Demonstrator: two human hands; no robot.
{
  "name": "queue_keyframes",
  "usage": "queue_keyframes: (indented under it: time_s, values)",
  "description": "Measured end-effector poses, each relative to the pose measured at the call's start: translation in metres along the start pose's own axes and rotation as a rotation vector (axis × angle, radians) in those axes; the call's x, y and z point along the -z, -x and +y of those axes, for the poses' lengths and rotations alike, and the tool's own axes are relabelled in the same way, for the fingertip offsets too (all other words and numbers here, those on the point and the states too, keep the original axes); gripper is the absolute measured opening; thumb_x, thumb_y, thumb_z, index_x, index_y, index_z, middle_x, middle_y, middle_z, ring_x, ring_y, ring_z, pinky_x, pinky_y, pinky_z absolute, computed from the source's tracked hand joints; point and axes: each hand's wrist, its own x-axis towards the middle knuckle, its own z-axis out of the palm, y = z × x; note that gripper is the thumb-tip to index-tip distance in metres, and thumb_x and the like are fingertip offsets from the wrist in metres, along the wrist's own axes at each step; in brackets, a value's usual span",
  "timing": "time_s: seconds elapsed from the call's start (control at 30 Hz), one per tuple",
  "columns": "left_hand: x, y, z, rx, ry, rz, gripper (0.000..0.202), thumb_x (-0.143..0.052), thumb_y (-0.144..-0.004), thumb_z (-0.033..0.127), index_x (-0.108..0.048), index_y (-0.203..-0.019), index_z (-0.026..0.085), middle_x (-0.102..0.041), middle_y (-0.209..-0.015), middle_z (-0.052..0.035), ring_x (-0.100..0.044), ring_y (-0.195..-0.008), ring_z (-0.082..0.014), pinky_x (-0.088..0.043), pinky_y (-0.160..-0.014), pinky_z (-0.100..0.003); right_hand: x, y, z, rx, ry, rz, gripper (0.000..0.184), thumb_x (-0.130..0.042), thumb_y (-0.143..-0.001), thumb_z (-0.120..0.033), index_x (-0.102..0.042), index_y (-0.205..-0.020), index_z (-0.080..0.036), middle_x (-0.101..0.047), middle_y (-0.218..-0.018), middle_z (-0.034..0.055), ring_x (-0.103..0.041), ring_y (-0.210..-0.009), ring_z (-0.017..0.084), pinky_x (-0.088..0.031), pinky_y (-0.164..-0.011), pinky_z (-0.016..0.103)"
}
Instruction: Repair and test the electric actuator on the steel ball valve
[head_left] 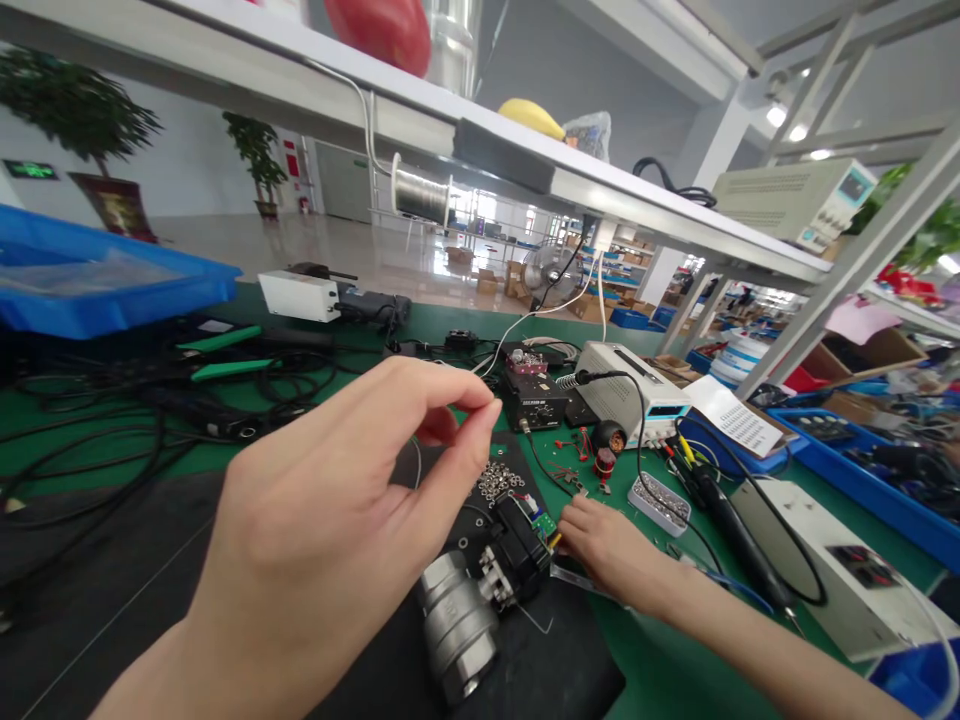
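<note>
My left hand (337,520) is raised close to the camera, thumb and forefinger pinched together at the tips; a thin wire seems to hang from the pinch. My right hand (607,545) rests lower on the black mat (555,670), fingers curled against a small black module with a green circuit board (525,545). That module is attached to a silver metal valve body (457,625) lying on the mat. A heap of small silver nuts (499,482) lies just behind it.
A soldering station (637,390) and black soldering iron (739,540) sit to the right, with a small tray of screws (656,503). Tangled black cables (112,420) and a blue bin (97,280) lie left. A white box (832,560) and blue trays (862,470) sit far right. A shelf runs overhead.
</note>
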Motion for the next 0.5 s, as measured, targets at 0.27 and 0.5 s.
queue_keyframes:
  time_s: [0.27,0.5]
  values:
    - [0.008,-0.002,0.001,-0.013,-0.011,0.070,0.006,-0.072,-0.089,0.020,-0.072,-0.095,0.023,-0.070,-0.080,0.0052,-0.058,-0.057,-0.0110,-0.051,-0.067,-0.025,0.004,0.024,-0.013,-0.031,0.157,0.012,0.015,-0.053,-0.097,-0.007,-0.057,-0.091,-0.020,-0.062,-0.088,0.0066,-0.053,-0.081,0.024,-0.042,-0.072,0.038]
    - [0.032,-0.009,-0.010,0.148,-0.033,0.162,0.016,-0.078,-0.086,0.020,-0.076,-0.101,0.025,-0.075,-0.088,0.0048,-0.068,-0.069,-0.0146,-0.049,-0.061,-0.029,0.025,0.090,0.025,-0.092,0.266,0.088,0.031,-0.055,-0.082,0.002,-0.063,-0.106,-0.018,-0.069,-0.103,0.0135,-0.063,-0.093,0.031,-0.053,-0.083,0.046]
